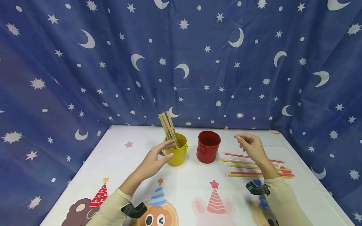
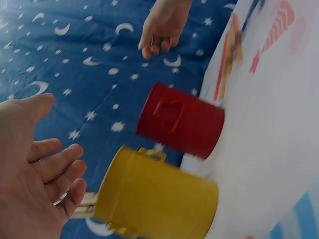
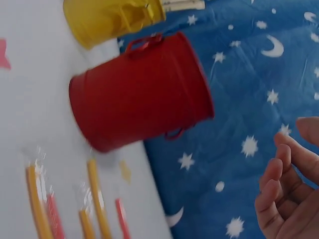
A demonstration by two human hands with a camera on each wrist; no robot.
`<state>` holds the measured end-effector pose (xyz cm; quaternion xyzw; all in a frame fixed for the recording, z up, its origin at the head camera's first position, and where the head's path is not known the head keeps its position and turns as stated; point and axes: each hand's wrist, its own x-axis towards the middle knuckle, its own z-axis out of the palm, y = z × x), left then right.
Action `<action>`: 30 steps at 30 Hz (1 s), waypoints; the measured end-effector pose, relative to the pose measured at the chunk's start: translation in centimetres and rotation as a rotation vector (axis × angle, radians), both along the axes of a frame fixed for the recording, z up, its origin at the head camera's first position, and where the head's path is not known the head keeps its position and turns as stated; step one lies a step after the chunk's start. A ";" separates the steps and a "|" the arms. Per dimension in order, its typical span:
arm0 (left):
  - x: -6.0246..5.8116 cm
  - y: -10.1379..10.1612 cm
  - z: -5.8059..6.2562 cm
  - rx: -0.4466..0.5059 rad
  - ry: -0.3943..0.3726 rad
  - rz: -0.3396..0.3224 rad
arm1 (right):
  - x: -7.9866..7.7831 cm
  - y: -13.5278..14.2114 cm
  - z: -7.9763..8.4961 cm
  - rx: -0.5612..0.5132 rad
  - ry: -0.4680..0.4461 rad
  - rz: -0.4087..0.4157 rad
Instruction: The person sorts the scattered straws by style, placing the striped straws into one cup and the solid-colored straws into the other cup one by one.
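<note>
My left hand [image 1: 154, 160] is beside the yellow bucket [image 1: 177, 157], fingers spread and nothing gripped, its fingertips overlapping the bucket's rim in the head view. Several pale wooden chopsticks [image 1: 167, 127] with printing on them lean upright inside that bucket. To its right stands a red bucket [image 1: 207, 153], with no contents showing. My right hand [image 1: 251, 147] hovers to the right of the red bucket, above the straws, with loosely bent fingers and nothing between them. Red and yellow straws [image 1: 254, 162] in clear wrappers lie side by side on the table below it.
A white table cover [image 1: 186, 194] printed with cartoon animals in party hats spreads under everything. Behind and at both sides hangs a blue curtain [image 1: 169, 94] with white moons and stars. Each wrist carries a dark strap [image 1: 134, 210].
</note>
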<state>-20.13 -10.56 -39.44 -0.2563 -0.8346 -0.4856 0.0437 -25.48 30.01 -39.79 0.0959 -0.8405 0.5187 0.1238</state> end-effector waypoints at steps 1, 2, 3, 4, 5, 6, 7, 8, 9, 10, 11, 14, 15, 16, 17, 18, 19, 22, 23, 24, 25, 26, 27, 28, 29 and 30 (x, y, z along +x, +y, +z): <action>0.0 0.6 -0.1 -0.001 -0.008 -0.017 | -0.1 0.3 -0.2 0.007 -0.005 -0.002; 0.0 1.1 -0.2 0.000 -0.020 -0.031 | -0.2 0.6 -0.4 0.018 -0.012 -0.001; 0.1 1.6 -0.3 -0.003 -0.025 -0.045 | -0.2 0.9 -0.5 0.026 -0.018 -0.001; 0.1 2.1 -0.4 -0.007 -0.026 -0.061 | -0.3 1.2 -0.7 0.032 -0.024 -0.001; 0.2 2.6 -0.6 -0.013 -0.031 -0.075 | -0.3 1.4 -0.8 0.039 -0.029 -0.002; 0.3 3.1 -0.8 -0.023 -0.032 -0.089 | -0.3 1.6 -0.9 0.045 -0.033 -0.004; 0.4 3.6 -1.0 -0.033 -0.035 -0.098 | -0.3 1.8 -1.0 0.052 -0.037 -0.007; 0.5 4.0 -1.2 -0.048 -0.035 -0.106 | -0.4 2.0 -1.0 0.057 -0.040 -0.011; 0.6 4.4 -1.4 -0.065 -0.034 -0.117 | -0.4 2.2 -1.1 0.061 -0.043 -0.016; 0.6 4.9 -1.7 -0.080 -0.039 -0.128 | -0.4 2.3 -1.1 0.065 -0.046 -0.020; 0.7 5.3 -1.9 -0.099 -0.046 -0.133 | -0.5 2.5 -1.2 0.071 -0.048 -0.024; 0.8 6.5 -2.7 -0.160 -0.073 -0.138 | -0.8 2.8 -1.4 0.083 -0.058 -0.036; 0.8 6.9 -3.0 -0.177 -0.086 -0.135 | -0.9 2.9 -1.5 0.090 -0.062 -0.040; 0.8 7.3 -3.3 -0.193 -0.097 -0.125 | -1.0 2.9 -1.6 0.095 -0.062 -0.045; 0.8 7.8 -3.6 -0.210 -0.104 -0.113 | -1.2 3.0 -1.7 0.101 -0.065 -0.047; 0.7 8.2 -3.9 -0.223 -0.105 -0.101 | -1.3 3.0 -1.8 0.106 -0.068 -0.048; 0.5 8.6 -4.2 -0.235 -0.101 -0.088 | -1.5 3.0 -1.9 0.111 -0.070 -0.048; -0.1 9.9 -5.2 -0.260 -0.075 -0.038 | -1.9 3.0 -2.3 0.127 -0.070 -0.042; -0.4 10.3 -5.5 -0.267 -0.064 -0.020 | -1.9 2.9 -2.4 0.139 -0.071 -0.038; -0.7 10.7 -5.9 -0.271 -0.053 -0.002 | -2.0 2.9 -2.6 0.149 -0.072 -0.034; -0.9 11.0 -6.1 -0.270 -0.049 0.017 | -2.0 2.9 -2.7 0.161 -0.071 -0.032; -1.1 11.3 -6.4 -0.266 -0.051 0.036 | -2.1 2.9 -2.8 0.171 -0.072 -0.032; -1.3 11.6 -6.6 -0.264 -0.052 0.052 | -2.1 2.9 -2.9 0.179 -0.074 -0.033; -1.5 11.9 -6.7 -0.256 -0.060 0.066 | -2.1 3.0 -3.0 0.188 -0.077 -0.039; -1.7 12.1 -6.8 -0.242 -0.075 0.077 | -2.1 3.1 -3.1 0.199 -0.083 -0.046; -1.8 12.3 -6.9 -0.224 -0.095 0.086 | -2.1 3.2 -3.2 0.202 -0.087 -0.051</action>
